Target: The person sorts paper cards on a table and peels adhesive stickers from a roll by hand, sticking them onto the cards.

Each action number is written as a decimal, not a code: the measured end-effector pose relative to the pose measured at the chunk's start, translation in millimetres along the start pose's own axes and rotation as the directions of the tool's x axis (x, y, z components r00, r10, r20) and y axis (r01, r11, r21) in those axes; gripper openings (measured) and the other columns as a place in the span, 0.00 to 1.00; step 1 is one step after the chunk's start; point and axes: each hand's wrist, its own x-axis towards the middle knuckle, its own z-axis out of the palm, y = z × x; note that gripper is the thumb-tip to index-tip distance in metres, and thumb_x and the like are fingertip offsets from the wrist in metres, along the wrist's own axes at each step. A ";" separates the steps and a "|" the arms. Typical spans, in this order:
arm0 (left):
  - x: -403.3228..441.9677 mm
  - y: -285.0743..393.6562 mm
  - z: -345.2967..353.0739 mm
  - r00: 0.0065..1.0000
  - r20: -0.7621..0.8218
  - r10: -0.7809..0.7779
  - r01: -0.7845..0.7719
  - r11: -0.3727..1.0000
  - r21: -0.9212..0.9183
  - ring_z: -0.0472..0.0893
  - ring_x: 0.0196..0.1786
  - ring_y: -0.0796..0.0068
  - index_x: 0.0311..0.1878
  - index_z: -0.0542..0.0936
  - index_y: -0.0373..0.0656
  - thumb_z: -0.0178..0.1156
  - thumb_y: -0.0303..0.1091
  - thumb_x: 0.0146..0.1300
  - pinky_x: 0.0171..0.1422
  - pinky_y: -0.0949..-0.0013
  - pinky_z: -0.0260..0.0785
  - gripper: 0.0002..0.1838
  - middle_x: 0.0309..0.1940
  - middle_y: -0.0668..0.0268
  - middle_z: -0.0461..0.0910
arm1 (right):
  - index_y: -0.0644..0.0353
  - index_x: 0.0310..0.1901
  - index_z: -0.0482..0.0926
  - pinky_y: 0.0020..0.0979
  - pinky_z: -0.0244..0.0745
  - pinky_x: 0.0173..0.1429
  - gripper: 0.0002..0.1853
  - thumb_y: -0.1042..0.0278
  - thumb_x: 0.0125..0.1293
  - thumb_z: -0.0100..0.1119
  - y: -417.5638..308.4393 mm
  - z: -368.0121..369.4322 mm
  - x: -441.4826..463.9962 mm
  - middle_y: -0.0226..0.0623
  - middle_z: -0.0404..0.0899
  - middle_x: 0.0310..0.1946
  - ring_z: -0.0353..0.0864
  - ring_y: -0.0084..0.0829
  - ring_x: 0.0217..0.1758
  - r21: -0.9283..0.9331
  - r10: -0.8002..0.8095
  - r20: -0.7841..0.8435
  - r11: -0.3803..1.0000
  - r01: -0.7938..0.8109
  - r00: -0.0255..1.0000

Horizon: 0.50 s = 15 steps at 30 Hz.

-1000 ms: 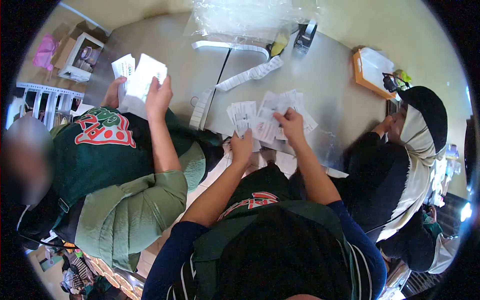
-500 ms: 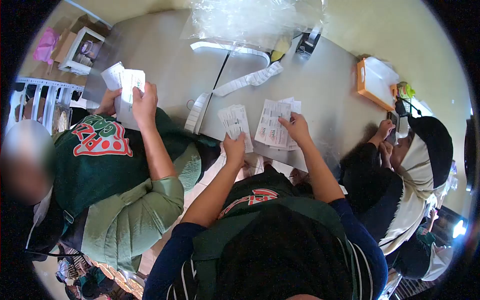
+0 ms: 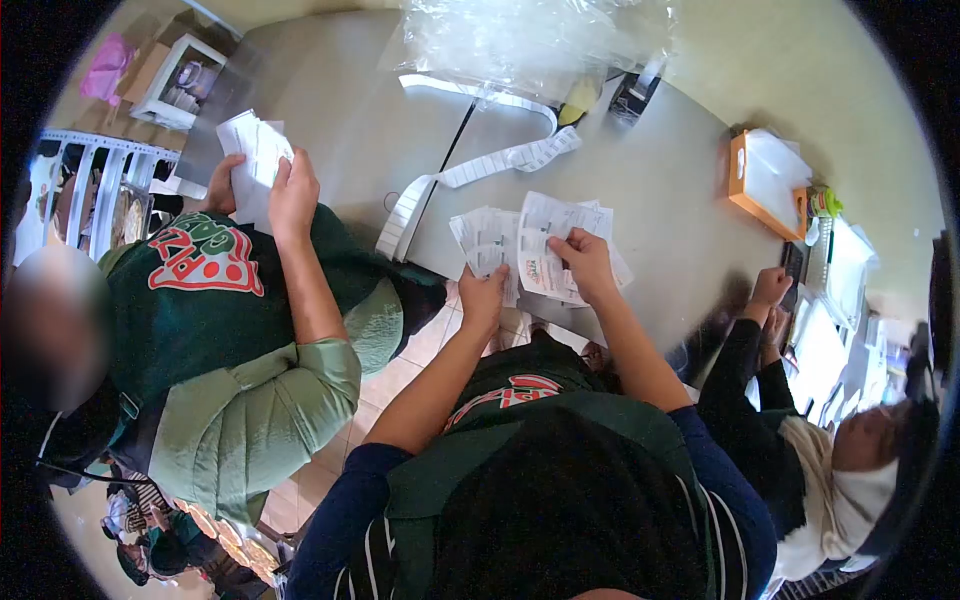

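Observation:
My left hand [image 3: 484, 297] is closed on a fanned bundle of printed paper slips [image 3: 484, 238] at the table's near edge. Just right of it, my right hand [image 3: 584, 262] pinches a printed slip [image 3: 545, 222] by its right side. This slip lies over a loose pile of similar slips [image 3: 603, 222] on the metal table [image 3: 660, 190]. Beyond both hands, a long curling strip of white labels [image 3: 480, 166] stretches across the table.
At left, a co-worker [image 3: 215, 330] holds papers [image 3: 254, 165]. Another person [image 3: 790, 440] is at right, near an orange-edged tray [image 3: 765, 185]. Clear plastic bags [image 3: 530, 40] and a black dispenser [image 3: 632, 95] stand at the back.
The slip in my right hand has moved from the right pile toward the bundle in my left hand. The person at right has leaned back from the table.

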 end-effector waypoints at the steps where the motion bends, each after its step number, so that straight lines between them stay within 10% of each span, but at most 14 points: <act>1: 1.4 -6.7 0.6 1.000 -0.003 0.001 -0.001 1.000 -0.001 0.77 0.40 0.71 0.48 0.70 0.35 0.54 0.24 0.55 0.44 0.71 0.69 0.16 0.39 0.61 0.77 | 0.68 0.29 0.76 0.21 0.64 0.25 0.07 0.72 0.55 0.58 -0.2 2.4 -1.7 0.31 0.76 0.21 0.69 0.17 0.21 -0.115 0.008 0.058 0.993 -0.002 0.998; 7: 6.7 -19.8 0.3 0.997 0.007 0.077 -0.077 0.992 0.105 0.78 0.38 0.70 0.47 0.69 0.35 0.51 0.23 0.56 0.42 0.69 0.71 0.14 0.38 0.60 0.77 | 0.68 0.32 0.77 0.22 0.65 0.29 0.10 0.68 0.56 0.58 28.9 -10.9 13.8 0.29 0.76 0.23 0.70 0.18 0.24 -0.277 -0.017 0.054 0.960 0.031 0.998; 10: 7.4 -8.3 -13.0 0.986 -0.043 -0.162 0.154 0.977 -0.151 0.79 0.36 0.69 0.47 0.70 0.35 0.53 0.22 0.55 0.41 0.69 0.71 0.14 0.37 0.60 0.77 | 0.69 0.36 0.76 0.29 0.68 0.30 0.18 0.61 0.51 0.62 36.4 -47.6 30.0 0.37 0.75 0.21 0.71 0.28 0.22 -0.607 -0.009 -0.008 0.795 0.002 1.000; 12: 8.0 -4.2 -16.4 0.995 -0.037 -0.089 0.089 0.996 0.005 0.79 0.36 0.69 0.46 0.70 0.35 0.56 0.22 0.53 0.41 0.70 0.70 0.16 0.37 0.59 0.77 | 0.66 0.40 0.74 0.31 0.69 0.33 0.22 0.57 0.49 0.63 29.8 -48.0 24.8 0.40 0.75 0.25 0.72 0.33 0.25 -0.855 -0.571 -0.013 0.432 0.287 0.821; 15: 0.2 -0.5 -7.1 0.998 -0.031 -0.050 0.050 0.999 0.014 0.77 0.38 0.71 0.45 0.71 0.35 0.58 0.22 0.51 0.43 0.70 0.69 0.16 0.37 0.60 0.78 | 0.63 0.39 0.72 0.31 0.70 0.35 0.23 0.55 0.48 0.65 12.8 -11.0 8.5 0.40 0.75 0.27 0.73 0.32 0.27 -0.748 -0.418 -0.033 0.613 0.255 0.908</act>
